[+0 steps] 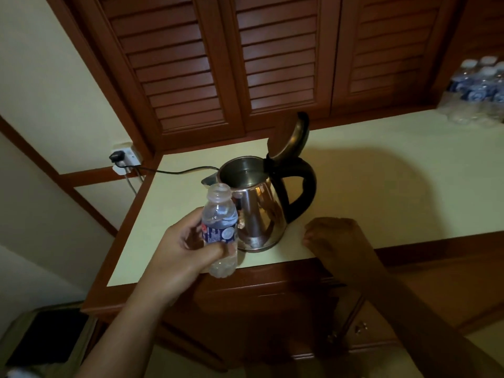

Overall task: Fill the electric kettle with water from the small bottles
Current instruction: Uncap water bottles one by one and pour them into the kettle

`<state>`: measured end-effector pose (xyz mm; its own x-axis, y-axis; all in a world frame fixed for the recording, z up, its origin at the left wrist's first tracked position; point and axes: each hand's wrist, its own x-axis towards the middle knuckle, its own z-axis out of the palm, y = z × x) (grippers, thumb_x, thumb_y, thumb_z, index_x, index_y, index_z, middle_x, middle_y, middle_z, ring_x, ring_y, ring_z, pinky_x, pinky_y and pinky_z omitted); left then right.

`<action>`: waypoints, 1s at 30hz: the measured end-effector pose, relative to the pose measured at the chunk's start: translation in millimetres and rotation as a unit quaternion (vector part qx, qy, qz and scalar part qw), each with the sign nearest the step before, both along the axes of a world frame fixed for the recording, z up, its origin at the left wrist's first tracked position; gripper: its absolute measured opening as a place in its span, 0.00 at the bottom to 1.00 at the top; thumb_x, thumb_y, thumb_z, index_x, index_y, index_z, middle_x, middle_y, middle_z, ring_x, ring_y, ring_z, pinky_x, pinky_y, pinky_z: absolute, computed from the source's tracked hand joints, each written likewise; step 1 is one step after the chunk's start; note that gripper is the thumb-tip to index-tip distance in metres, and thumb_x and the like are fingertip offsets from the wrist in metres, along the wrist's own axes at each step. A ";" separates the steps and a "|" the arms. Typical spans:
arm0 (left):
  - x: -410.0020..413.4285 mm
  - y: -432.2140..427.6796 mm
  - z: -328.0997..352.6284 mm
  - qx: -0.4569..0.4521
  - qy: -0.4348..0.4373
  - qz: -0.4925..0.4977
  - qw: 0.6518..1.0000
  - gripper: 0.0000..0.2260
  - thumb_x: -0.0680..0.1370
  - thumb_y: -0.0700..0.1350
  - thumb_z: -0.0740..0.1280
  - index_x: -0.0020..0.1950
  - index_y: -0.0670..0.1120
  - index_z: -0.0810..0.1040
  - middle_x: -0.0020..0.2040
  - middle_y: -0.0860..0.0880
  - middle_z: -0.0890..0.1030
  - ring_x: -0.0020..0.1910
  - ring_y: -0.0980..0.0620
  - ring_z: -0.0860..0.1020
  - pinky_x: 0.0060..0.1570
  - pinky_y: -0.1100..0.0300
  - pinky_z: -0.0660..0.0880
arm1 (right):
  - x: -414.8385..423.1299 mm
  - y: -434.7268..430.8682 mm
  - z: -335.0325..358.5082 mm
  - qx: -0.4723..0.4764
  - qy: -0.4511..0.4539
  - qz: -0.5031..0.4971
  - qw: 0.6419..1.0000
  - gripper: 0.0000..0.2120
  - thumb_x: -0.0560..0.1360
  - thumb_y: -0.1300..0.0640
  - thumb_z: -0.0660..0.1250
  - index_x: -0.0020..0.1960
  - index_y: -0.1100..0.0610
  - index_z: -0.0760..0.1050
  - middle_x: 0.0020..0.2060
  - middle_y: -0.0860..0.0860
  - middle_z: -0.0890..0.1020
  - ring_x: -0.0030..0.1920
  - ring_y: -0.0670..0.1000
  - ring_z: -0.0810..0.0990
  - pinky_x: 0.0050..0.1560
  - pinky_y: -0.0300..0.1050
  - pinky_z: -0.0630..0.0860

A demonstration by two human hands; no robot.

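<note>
Two hands (177, 249) (336, 241), one bottle (219, 227) (uncapped), one kettle (260, 211).

A cream-topped bench (381, 186) edged in brown wood is seen. Behind the bench, louvred wooden doors (272, 64) are set. On the wall left of the bench, a white socket (130, 157) is mounted, with a black plug (116, 156) inserted. Beneath the bench, metal cabinet handles (360, 327) are fitted.
</note>
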<state>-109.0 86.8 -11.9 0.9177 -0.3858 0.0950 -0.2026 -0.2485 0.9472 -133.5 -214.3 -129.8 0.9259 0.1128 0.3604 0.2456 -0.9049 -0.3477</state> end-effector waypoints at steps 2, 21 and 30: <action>5.2 2.0 6.8 0.022 -0.019 0.012 0.999 0.22 0.74 0.35 0.76 0.62 0.56 0.82 0.55 0.55 0.87 0.56 0.55 0.84 0.49 0.60 0.82 | 0.7 -1.1 -4.8 0.027 0.018 -0.016 0.999 0.10 0.78 0.49 0.64 0.50 0.51 0.82 0.54 0.47 0.85 0.54 0.53 0.83 0.55 0.59 0.76; 68.1 2.0 55.5 0.414 -0.314 0.131 0.844 0.29 0.71 0.57 0.76 0.71 0.57 0.77 0.58 0.49 0.82 0.60 0.43 0.76 0.60 0.41 0.72 | 0.8 13.0 -2.9 -0.117 0.126 -0.116 0.978 0.50 0.74 0.26 0.31 0.81 0.61 0.50 0.80 0.58 0.55 0.81 0.55 0.51 0.80 0.56 0.46; 86.1 0.9 55.4 0.470 -0.419 0.152 0.762 0.27 0.71 0.52 0.78 0.70 0.56 0.78 0.60 0.46 0.81 0.61 0.40 0.73 0.55 0.40 0.68 | 3.3 11.1 -8.1 -0.096 0.118 -0.097 0.984 0.47 0.74 0.26 0.31 0.81 0.56 0.48 0.81 0.54 0.54 0.81 0.51 0.48 0.80 0.54 0.47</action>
<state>-23.0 87.7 43.6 0.7477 -0.4263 0.5092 -0.4359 -0.8935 -0.1079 -130.3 -203.3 -137.9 0.9921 -0.0293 0.1217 -0.0054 -0.9813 -0.1924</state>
